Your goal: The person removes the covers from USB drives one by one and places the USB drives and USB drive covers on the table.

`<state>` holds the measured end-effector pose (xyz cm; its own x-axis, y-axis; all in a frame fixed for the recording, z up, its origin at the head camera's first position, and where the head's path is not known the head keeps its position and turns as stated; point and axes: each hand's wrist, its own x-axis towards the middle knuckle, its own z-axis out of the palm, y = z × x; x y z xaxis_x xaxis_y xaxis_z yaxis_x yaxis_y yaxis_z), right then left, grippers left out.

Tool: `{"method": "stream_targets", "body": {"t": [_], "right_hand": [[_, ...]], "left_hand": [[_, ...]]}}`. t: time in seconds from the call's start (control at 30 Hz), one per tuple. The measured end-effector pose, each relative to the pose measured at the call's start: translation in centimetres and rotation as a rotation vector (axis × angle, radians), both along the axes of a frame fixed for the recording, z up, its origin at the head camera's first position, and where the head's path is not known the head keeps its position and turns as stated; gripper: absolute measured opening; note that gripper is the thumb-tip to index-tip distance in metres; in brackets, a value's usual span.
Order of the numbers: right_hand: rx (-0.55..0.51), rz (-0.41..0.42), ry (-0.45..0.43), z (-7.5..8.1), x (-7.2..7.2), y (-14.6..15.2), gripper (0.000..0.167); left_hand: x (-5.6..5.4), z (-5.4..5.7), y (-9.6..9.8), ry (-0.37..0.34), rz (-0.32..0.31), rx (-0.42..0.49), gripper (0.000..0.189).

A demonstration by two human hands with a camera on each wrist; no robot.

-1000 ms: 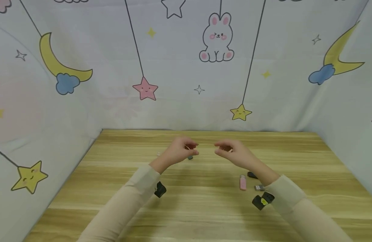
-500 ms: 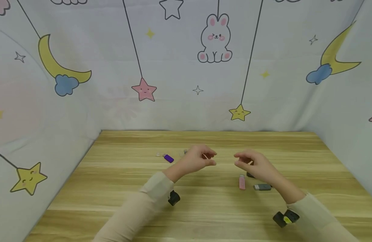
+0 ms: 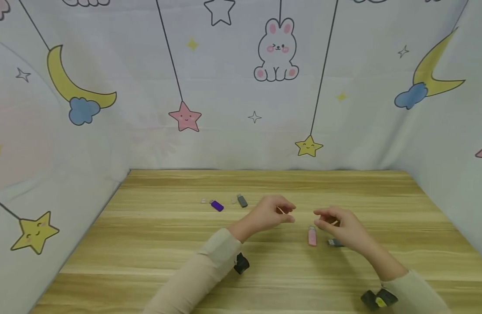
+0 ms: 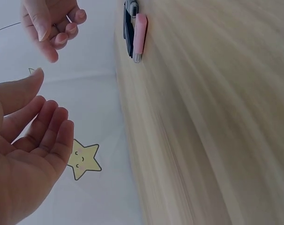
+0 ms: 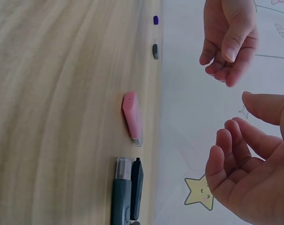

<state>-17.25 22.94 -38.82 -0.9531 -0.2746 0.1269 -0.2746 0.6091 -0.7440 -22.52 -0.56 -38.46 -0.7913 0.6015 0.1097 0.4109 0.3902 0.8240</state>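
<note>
My left hand (image 3: pixel 270 213) hangs over the middle of the table, its fingers loosely bent and nothing between them. Facing it from the right, my right hand (image 3: pixel 343 224) is also loosely curled and holds nothing; a gap parts the two sets of fingertips. Just below the right fingertips in the head view lies a pink USB stick (image 3: pixel 312 237). A grey-blue USB stick (image 5: pixel 121 197) lies beside a black USB stick (image 5: pixel 138 187) in the right wrist view. In the head view the right hand partly covers the grey-blue one and hides the black one.
Further back on the left of the wooden table (image 3: pixel 147 244) lie a purple USB stick (image 3: pixel 217 206) and a dark grey USB stick (image 3: pixel 242 200). A small clear cap (image 3: pixel 203 201) sits by the purple one, another clear piece (image 3: pixel 233 201) by the grey one. A printed cloth (image 3: pixel 225 148) hangs behind.
Both hands have moved right and nearer the body, staying apart and facing each other. The purple and dark grey USB sticks at the left have come into full sight.
</note>
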Motion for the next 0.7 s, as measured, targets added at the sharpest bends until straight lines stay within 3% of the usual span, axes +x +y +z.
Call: {"method": "stream_targets", "body": {"t": [0.33,0.7], "right_hand": [[-0.029,0.0,-0.075,-0.6,0.8,0.3,0.04],[0.007,-0.024,-0.084,-1.6,1.1,-0.2,0.039]], "left_hand": [[-0.1,-1.0,1.4,0.012,-0.034,-0.011,0.03],[-0.6,-2.3,2.8,-0.023,-0.032,-0.032,0.031]]}}
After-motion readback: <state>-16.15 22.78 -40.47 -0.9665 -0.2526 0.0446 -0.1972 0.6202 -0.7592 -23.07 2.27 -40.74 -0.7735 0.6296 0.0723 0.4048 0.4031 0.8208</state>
